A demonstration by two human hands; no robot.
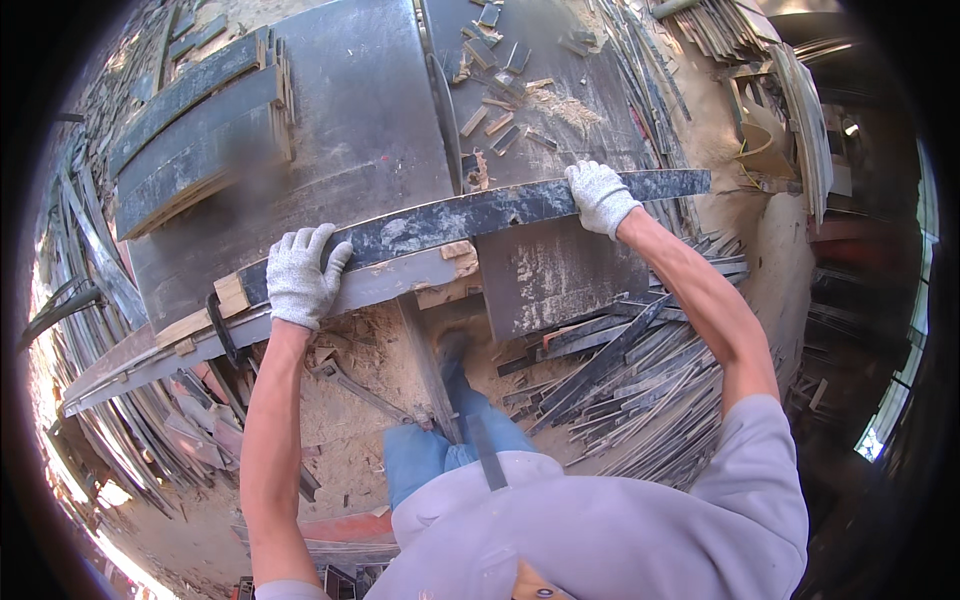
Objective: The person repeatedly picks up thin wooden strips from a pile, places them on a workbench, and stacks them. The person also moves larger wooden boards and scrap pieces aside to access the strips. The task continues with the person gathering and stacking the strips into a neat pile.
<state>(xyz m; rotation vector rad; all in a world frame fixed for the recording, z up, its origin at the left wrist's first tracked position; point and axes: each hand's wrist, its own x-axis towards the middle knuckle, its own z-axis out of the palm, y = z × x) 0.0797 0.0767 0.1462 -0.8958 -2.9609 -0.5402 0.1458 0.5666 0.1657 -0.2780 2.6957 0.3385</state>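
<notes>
Gray shirt (600, 540) foremost, a person in blue trousers (410, 465) stands on the near side of a long, dark, white-smeared board (450, 222), which lies crosswise along the near edge of a dark tabletop (350, 80). Pale speckled gloves cover both hands. The left hand (303, 275) rests on the board toward its left end, thumb spread away from the fingers; whether those fingers are grasping the board or simply laid on it, one cannot tell. The right hand (600, 198) is set toward the board's right end, its fingers bent over the far edge and grasping it. A small, light wooden block (232, 293) sits just beside the board's left end, near a black metal bar (220, 325), while a gray rail (400, 275) runs along the board's near side. Beyond the board's left half, dark planks (190, 95) lie stacked on the tabletop; beyond its right half, short offcuts (517, 57) are scattered near a patch of sawdust (565, 105). On the near side of the board's right half, thin strips (640, 370) lie heaped on the ground, below a white-streaked dark sheet (560, 275).
</notes>
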